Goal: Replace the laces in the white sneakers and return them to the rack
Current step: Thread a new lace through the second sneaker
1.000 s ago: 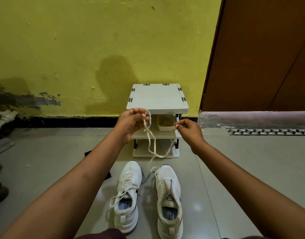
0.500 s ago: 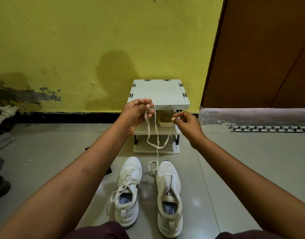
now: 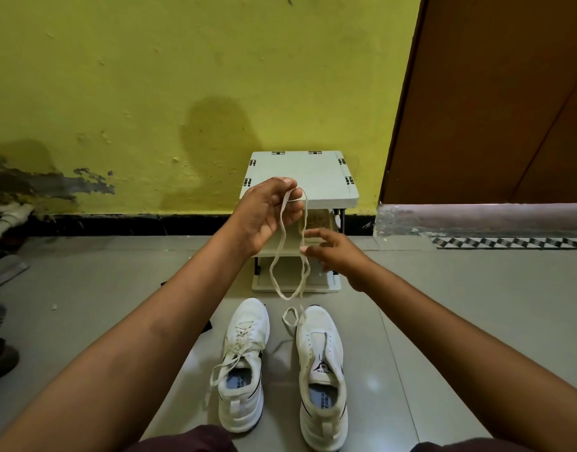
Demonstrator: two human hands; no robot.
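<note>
Head view, the only one given, looks down over two bare forearms toward a yellow-green painted wall [image 3: 189, 76]; the left hand [image 3: 269, 212], raised at about twelve o'clock from the shoes, has thumb and fingers curled round the top of a flat cream-white shoelace [image 3: 288, 256], so the lace hangs in a long loop with its lowest coil dangling just above the floor near the toe of the right shoe; holding it high looks like a way to let it fall straight and free of twists before threading, though that is a judgement; the right hand [image 3: 337, 256], just below and at about four o'clock from the left, has its fingers spread and loosely bent beside the hanging strand, and whether a fingertip touches the lace cannot be told, but it grasps nothing; on the grey tiled floor [image 3: 443, 321] the white low-top sneaker with laces in it [image 3: 243, 363] lies at seven o'clock from the loop, its ends undone and trailing; the white low-top sneaker with bare eyelets [image 3: 321, 373] lies just beside it at five o'clock, toes pointing away, probably set there for the lace in hand; the small white two-tier plastic rack [image 3: 300, 177] stands against the wall at twelve o'clock, with neither shoe on it.
</note>
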